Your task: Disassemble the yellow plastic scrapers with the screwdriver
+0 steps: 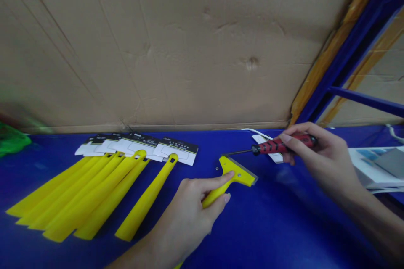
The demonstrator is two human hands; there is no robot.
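Observation:
A yellow scraper (243, 177) with a blade along its head lies on the blue tabletop. My left hand (195, 206) is closed round its handle, the index finger stretched onto the neck. In my right hand (325, 155) is a screwdriver (273, 146) with a red and black grip. Its shaft points left, and the tip is at the upper left corner of the scraper head; whether it touches is hard to tell. A screw (239, 175) shows in the head. Just left of the head lies a tiny ring-like part (216, 168).
Several yellow handles (94, 197) with black-and-white cards lie fanned out at left, one handle (147, 197) apart from them. Cardboard (189, 50) stands behind the blue table (252, 235). A white box (369, 168), a blue frame (341, 54) and green material (12, 138) are at the sides.

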